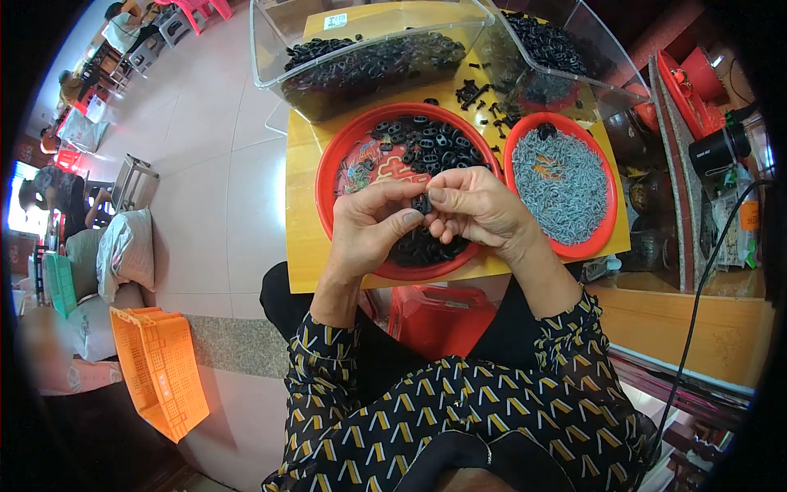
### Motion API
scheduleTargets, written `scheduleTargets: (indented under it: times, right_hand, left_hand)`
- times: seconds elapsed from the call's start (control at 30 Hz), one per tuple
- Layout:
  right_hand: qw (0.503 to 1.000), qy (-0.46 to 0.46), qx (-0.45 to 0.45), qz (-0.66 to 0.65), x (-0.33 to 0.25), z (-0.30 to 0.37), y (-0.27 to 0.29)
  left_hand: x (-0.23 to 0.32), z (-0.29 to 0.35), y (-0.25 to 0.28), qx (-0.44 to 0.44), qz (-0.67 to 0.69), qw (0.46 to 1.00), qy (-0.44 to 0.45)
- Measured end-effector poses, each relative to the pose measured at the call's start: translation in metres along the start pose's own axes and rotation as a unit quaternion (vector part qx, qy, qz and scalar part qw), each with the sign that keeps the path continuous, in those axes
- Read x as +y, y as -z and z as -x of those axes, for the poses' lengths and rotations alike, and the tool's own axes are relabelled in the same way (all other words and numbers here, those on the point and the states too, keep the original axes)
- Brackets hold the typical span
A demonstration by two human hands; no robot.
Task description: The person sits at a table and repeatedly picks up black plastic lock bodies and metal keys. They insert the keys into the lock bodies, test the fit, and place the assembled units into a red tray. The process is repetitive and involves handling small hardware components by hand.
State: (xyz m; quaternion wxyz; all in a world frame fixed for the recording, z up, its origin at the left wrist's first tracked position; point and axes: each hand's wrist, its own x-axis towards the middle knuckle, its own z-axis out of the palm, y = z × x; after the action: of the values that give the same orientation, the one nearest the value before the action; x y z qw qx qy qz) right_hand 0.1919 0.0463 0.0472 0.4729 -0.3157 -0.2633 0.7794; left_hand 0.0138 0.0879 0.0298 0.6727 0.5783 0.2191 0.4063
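Over the round red tray (325, 184), my left hand (361, 230) pinches a small black plastic piece (421, 204) between thumb and forefinger. My right hand (492, 209) is closed against the same piece, thumb and forefinger pressed together; whatever lies between those fingertips is too small to make out. Many black two-holed pieces (447, 152) fill the tray's right and front, with a few small metal bits (358, 174) at its left. Beside my right hand stands an oval red tray (608, 234) heaped with small grey screw-like parts (561, 184).
Two clear bins (369, 43) (602, 78) of black parts stand at the table's far side. Loose black parts (471, 94) lie between them on the yellow tabletop (303, 262). A red stool (443, 316) is beneath, an orange crate (160, 369) at left, a black cable (697, 303) at right.
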Motion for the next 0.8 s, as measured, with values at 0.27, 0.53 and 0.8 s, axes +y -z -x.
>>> scheduleTargets:
  times: [0.27,0.53,0.8]
  right_hand:
    - [0.986,0.045,0.07,0.143,0.001,0.001,-0.007]
    - [0.846,0.364,0.247,0.301,-0.134,0.02,0.02]
    - [0.627,0.322,0.338,0.624,-0.077,0.023,-0.005]
  left_hand:
    - [-0.001,-0.002,-0.001,-0.012,-0.031,0.999,-0.017]
    - [0.008,-0.008,0.039,0.16,-0.15,0.975,-0.038]
    - [0.007,-0.018,0.047,0.08,-0.48,0.869,-0.093]
